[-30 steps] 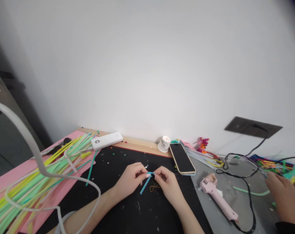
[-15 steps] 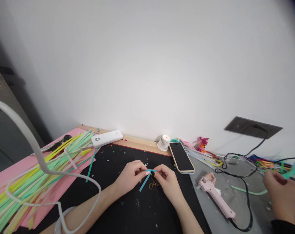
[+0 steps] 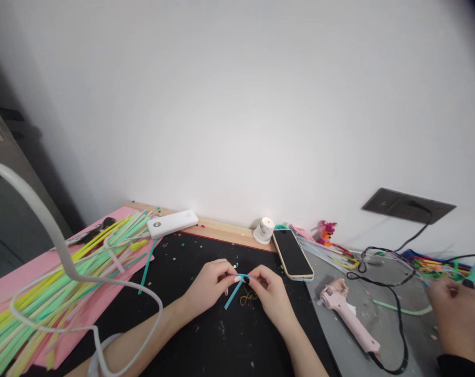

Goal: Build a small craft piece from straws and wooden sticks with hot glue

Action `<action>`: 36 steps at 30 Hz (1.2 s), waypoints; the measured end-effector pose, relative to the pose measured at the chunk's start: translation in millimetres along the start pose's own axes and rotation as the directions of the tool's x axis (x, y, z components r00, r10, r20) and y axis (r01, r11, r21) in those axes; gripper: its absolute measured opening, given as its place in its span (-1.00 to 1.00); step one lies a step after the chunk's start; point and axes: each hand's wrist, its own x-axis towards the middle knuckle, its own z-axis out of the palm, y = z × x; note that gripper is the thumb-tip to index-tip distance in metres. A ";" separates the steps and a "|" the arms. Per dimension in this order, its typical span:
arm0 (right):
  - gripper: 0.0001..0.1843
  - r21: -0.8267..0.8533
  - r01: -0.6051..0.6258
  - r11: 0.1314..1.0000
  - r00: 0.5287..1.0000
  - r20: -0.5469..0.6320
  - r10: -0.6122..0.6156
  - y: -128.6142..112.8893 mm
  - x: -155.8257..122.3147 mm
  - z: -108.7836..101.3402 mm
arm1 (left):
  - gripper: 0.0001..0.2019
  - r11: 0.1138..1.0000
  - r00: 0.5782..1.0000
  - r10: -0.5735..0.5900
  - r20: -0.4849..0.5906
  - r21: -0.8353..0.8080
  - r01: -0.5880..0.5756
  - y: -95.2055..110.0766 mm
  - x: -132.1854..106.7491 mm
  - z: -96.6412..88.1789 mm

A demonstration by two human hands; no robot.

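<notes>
My left hand (image 3: 210, 285) and my right hand (image 3: 272, 294) meet over a black mat (image 3: 206, 335). Both pinch a blue paper strip (image 3: 234, 293) between fingertips. The strip is folded at the top, and one end hangs down toward the mat. A yellow rubber band (image 3: 247, 299) lies on the mat just under my right hand.
A heap of green and yellow strips (image 3: 64, 283) lies on pink paper at left, with a white cable (image 3: 64, 262) across it. A white power bank (image 3: 172, 223), small cup (image 3: 264, 231), phone (image 3: 293, 253) and pink glue gun (image 3: 349, 319) surround the mat. Another person's hand (image 3: 457, 319) works at right.
My hands hold the blue strip in nearly the same place. The other person's hand at right has shifted slightly among the coloured strips.
</notes>
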 end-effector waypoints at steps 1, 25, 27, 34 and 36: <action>-0.84 -0.005 0.003 1.000 1.000 0.001 -0.003 -0.8 0.1 0.1 | -0.82 1.000 1.000 0.003 -0.002 0.005 -0.003 -0.1 0.0 0.0; -0.84 0.057 0.004 0.998 1.000 0.028 -0.005 -0.4 -1.1 2.0 | -0.84 1.000 0.999 -0.016 0.047 -0.020 0.017 -0.6 -0.3 1.3; -0.83 0.042 0.012 0.999 1.000 0.023 -0.012 -1.8 -1.3 2.4 | -0.84 1.000 0.999 -0.007 0.043 0.000 0.007 0.0 -0.4 1.1; -0.82 0.019 0.027 0.999 0.999 0.020 -0.028 -3.2 -1.3 2.5 | -0.83 0.999 0.999 0.020 0.037 0.046 -0.022 2.6 -0.3 -0.4; -0.82 0.017 0.027 0.999 0.999 0.018 -0.028 -2.7 -1.2 2.5 | -0.83 0.999 0.999 0.020 0.034 0.041 -0.021 1.5 -0.1 -0.1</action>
